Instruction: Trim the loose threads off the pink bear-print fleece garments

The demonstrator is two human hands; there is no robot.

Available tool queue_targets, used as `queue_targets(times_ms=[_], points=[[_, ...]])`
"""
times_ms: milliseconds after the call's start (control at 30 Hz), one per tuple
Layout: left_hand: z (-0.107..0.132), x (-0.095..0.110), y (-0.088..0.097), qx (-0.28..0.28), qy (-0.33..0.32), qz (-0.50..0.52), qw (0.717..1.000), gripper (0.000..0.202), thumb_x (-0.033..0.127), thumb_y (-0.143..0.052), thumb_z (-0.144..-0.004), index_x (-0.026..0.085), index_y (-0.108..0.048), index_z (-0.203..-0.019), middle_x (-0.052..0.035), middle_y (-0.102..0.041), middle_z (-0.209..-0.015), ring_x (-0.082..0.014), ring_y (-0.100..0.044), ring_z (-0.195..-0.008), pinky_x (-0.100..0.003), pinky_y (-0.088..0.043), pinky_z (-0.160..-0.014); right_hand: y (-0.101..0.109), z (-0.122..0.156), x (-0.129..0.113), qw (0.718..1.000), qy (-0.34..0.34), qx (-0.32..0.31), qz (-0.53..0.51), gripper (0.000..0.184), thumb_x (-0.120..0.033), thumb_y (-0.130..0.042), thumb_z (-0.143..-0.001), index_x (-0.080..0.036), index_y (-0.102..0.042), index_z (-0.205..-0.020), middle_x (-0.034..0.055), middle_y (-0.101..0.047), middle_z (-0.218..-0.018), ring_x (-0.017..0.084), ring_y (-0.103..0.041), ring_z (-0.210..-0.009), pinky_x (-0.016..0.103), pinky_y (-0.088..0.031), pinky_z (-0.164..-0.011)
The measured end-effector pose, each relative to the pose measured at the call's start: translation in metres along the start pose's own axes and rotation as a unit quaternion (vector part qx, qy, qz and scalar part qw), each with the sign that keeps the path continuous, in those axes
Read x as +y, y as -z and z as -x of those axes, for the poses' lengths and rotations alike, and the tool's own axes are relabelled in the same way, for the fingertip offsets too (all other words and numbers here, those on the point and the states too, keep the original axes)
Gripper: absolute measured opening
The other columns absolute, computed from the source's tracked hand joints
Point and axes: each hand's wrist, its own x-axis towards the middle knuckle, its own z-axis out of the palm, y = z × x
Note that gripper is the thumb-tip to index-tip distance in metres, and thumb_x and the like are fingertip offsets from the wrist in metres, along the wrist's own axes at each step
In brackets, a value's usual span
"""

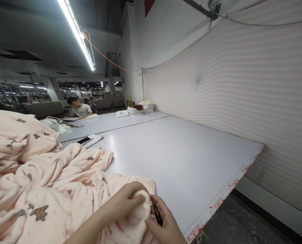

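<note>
Left hand (130, 200): fingers curled closed, thumb pressing a raised fold of pink fleece (42, 183). Right hand (166, 223): fingers narrow, wrapped around small dark snips (156, 211); thumb tip at the same fold. Whether the blades are parted: cannot tell.

Fleece lies bunched over the near left part of the table (181, 152), heaped highest at left; brown and grey animal figures on it. The worked fold is near the table's red-marked edge.

Table: pale, smooth, with a seam across its far part. Dark phone (83, 140) and white papers (95, 139) lie together near the seam, just beyond the fleece. Stacks of folded cloth (147, 107) stand at the far end, by the striped curtain (229, 81) lining one long edge. Another person (83, 110) sits at the far left edge.

Room: lit tube lamp (77, 34) overhead; pillars and a large hall behind.
</note>
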Motion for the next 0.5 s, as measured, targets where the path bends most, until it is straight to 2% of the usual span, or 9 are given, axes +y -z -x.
queue_targets(times_ms=[67, 133, 233, 300, 333, 400, 467, 500], points=[[0.001, -0.008, 0.002, 0.014, 0.028, 0.047, 0.998, 0.007, 0.020, -0.052, -0.076, 0.019, -0.059, -0.074, 0.0048, -0.052, -0.069, -0.0125, -0.047, -0.068, -0.022, -0.035, -0.060, -0.005, 0.000, 0.000, 1.000, -0.016, 0.003, -0.013, 0.038, -0.022, -0.065, -0.070, -0.022, -0.057, -0.106, -0.0003, -0.067, -0.084, 0.016, -0.061, -0.075, 0.027, -0.046, -0.074], [0.002, -0.016, 0.002, 0.011, 0.053, 0.088, 0.995, 0.012, 0.027, -0.053, -0.076, 0.018, -0.049, -0.068, 0.0065, -0.042, -0.062, -0.0103, -0.039, -0.060, -0.021, -0.030, -0.054, -0.006, -0.001, 0.001, 0.999, -0.020, 0.034, -0.012, 0.031, -0.021, -0.065, -0.070, -0.021, -0.057, -0.100, -0.0026, -0.064, -0.075, 0.014, -0.059, -0.070, 0.025, -0.045, -0.070], [0.009, -0.024, 0.002, 0.004, 0.073, 0.139, 0.988, 0.020, 0.036, -0.050, -0.077, 0.019, -0.042, -0.071, 0.0061, -0.041, -0.062, -0.0104, -0.040, -0.058, -0.022, -0.033, -0.055, -0.007, -0.002, 0.001, 0.997, -0.017, 0.074, 0.017, 0.026, -0.023, -0.065, -0.070, -0.019, -0.057, -0.094, -0.0033, -0.061, -0.068, 0.014, -0.056, -0.065, 0.023, -0.044, -0.064], [0.016, -0.028, -0.001, 0.002, 0.069, 0.155, 0.986, 0.017, 0.034, -0.051, -0.076, 0.020, -0.043, -0.075, 0.0052, -0.044, -0.064, -0.0113, -0.043, -0.059, -0.022, -0.035, -0.056, -0.011, 0.000, 0.003, 0.992, 0.004, 0.104, 0.074, 0.020, -0.027, -0.063, -0.072, -0.019, -0.057, -0.090, -0.0019, -0.062, -0.068, 0.014, -0.055, -0.062, 0.022, -0.044, -0.060], [0.021, -0.030, -0.003, 0.019, 0.043, 0.142, 0.989, 0.013, 0.030, -0.052, -0.074, 0.020, -0.044, -0.077, 0.0040, -0.047, -0.067, -0.0123, -0.045, -0.062, -0.023, -0.037, -0.059, -0.014, 0.002, 0.005, 0.986, 0.031, 0.120, 0.116, 0.017, -0.029, -0.062, -0.074, -0.020, -0.058, -0.088, -0.0011, -0.062, -0.069, 0.015, -0.056, -0.062, 0.022, -0.044, -0.059], [0.030, -0.036, -0.008, 0.100, -0.047, 0.083, 0.990, 0.010, 0.019, -0.051, -0.071, 0.021, -0.045, -0.079, 0.0000, -0.054, -0.079, -0.0164, -0.051, -0.076, -0.027, -0.041, -0.069, -0.022, 0.009, 0.010, 0.965, 0.116, 0.125, 0.201, 0.011, -0.032, -0.058, -0.078, -0.022, -0.061, -0.081, 0.0013, -0.064, -0.072, 0.016, -0.058, -0.064, 0.023, -0.045, -0.061], [0.038, -0.043, -0.013, 0.197, -0.122, 0.036, 0.972, 0.012, 0.014, -0.045, -0.071, 0.023, -0.042, -0.079, -0.0028, -0.055, -0.091, -0.0189, -0.052, -0.086, -0.030, -0.043, -0.078, -0.031, 0.017, 0.017, 0.944, 0.185, 0.090, 0.260, 0.013, -0.032, -0.056, -0.080, -0.024, -0.064, -0.074, 0.0036, -0.067, -0.082, 0.017, -0.061, -0.067, 0.023, -0.046, -0.062], [0.041, -0.046, -0.015, 0.228, -0.136, 0.034, 0.964, 0.012, 0.014, -0.043, -0.073, 0.024, -0.039, -0.078, -0.0028, -0.054, -0.092, -0.0187, -0.053, -0.085, -0.031, -0.044, -0.077, -0.034, 0.020, 0.021, 0.939, 0.201, 0.069, 0.271, 0.015, -0.032, -0.055, -0.080, -0.025, -0.065, -0.071, 0.0042, -0.068, -0.087, 0.017, -0.062, -0.069, 0.023, -0.047, -0.063]])
